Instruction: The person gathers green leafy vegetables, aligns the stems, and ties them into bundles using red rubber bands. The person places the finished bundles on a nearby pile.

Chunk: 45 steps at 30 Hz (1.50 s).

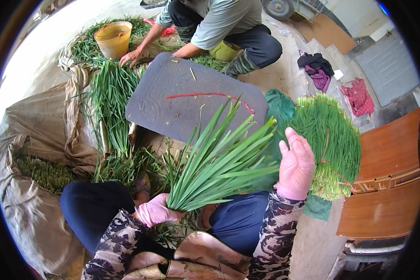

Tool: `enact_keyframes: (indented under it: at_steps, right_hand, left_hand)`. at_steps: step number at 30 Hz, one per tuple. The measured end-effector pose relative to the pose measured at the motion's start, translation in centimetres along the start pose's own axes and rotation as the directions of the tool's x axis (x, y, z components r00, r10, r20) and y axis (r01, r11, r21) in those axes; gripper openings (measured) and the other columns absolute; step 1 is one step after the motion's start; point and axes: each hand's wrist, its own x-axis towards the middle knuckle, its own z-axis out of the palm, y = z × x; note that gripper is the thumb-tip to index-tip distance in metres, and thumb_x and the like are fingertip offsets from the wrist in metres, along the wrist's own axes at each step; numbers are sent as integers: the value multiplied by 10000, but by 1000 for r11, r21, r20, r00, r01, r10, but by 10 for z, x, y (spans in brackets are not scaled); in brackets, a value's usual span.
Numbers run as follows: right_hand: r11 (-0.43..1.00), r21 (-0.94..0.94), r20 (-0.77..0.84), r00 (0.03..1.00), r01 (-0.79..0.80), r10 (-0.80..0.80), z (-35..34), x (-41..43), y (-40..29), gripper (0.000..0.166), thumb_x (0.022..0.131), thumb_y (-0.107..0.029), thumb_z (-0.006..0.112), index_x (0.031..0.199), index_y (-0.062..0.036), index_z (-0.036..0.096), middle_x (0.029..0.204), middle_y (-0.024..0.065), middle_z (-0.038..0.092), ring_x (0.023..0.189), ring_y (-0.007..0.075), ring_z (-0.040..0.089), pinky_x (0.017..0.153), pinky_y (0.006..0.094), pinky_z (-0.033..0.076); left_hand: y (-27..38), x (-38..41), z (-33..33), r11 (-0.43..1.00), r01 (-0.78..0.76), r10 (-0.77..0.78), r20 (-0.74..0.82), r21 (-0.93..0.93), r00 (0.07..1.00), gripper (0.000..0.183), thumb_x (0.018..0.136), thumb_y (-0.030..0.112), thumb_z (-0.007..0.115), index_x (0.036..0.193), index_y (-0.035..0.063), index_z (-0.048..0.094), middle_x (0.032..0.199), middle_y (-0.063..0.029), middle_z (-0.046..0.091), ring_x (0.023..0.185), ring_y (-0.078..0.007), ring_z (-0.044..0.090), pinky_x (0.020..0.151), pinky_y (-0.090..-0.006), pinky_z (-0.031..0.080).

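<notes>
My left hand (158, 211), in a pink glove, grips a loose bunch of long green leaves (213, 164), likely garlic chives, by its lower end between my knees. The leaf tips fan out up and to the right over a grey mat-covered board (196, 87). On that board lies a red tie strip (210, 93). My right hand (296, 162), also gloved, is raised to the right of the leaf tips with nothing in it, fingers up and slightly bent. Just beyond it stands a big stack of tied green bundles (329, 136).
Opposite me a co-worker crouches, one hand (131, 57) at a pile of leaves (113, 101). A yellow bucket (113, 40) stands beside that pile. Brown cloth (42, 119) covers the left side. Wooden furniture (385, 206) is at the right, with concrete steps (301, 59) behind the stack.
</notes>
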Motion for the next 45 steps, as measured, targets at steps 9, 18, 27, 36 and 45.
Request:
enact_keyframes:
  at_steps: [9, 18, 27, 36, 45]
  right_hand:
    - [716, -437, 826, 558, 545, 79, 2, -30, -75, 68, 660, -115, 667, 714, -75, 672, 887, 45, 638, 979, 249, 538, 877, 351, 412]
    - [706, -707, 333, 897, 36, 289, 25, -39, -49, 368, 709, -22, 666, 1074, -51, 638, 768, -5, 603, 643, 43, 477, 556, 184, 352]
    - [764, -628, 158, 936, -150, 314, 32, -37, -16, 297, 767, 20, 647, 1063, 2, 622, 707, -41, 561, 591, -4, 436, 500, 157, 327]
    - [817, -516, 86, 934, -256, 347, 20, -36, -19, 264, 792, 19, 614, 1055, 10, 615, 684, -34, 565, 591, 5, 460, 517, 147, 336]
    - [840, -480, 58, 946, -253, 318, 17, -35, -13, 228, 805, -1, 613, 1032, 22, 618, 714, -39, 535, 572, 11, 418, 498, 162, 311]
  left_hand:
    - [-2, 8, 2, 993, -95, 98, -40, 77, 994, 302, 731, 26, 712, 1024, 37, 638, 902, -7, 657, 806, -81, 564, 750, -268, 464]
    - [-6, 7, 3, 971, -130, 151, -91, 201, 984, 230, 726, 3, 626, 951, 46, 647, 772, 27, 628, 704, -60, 524, 652, -249, 451]
    - [-7, 9, 4, 934, -213, 246, -84, 287, 966, 266, 716, 3, 602, 975, 55, 636, 748, 12, 630, 689, -59, 528, 636, -252, 452]
    - [-14, 12, 1, 926, -187, 233, -108, 328, 966, 298, 698, 14, 607, 989, 69, 634, 759, -4, 644, 695, -63, 532, 656, -250, 457]
    - [-6, 9, 4, 933, -193, 238, -119, 305, 964, 240, 722, 20, 643, 962, 21, 634, 781, -6, 642, 731, -66, 529, 681, -262, 454]
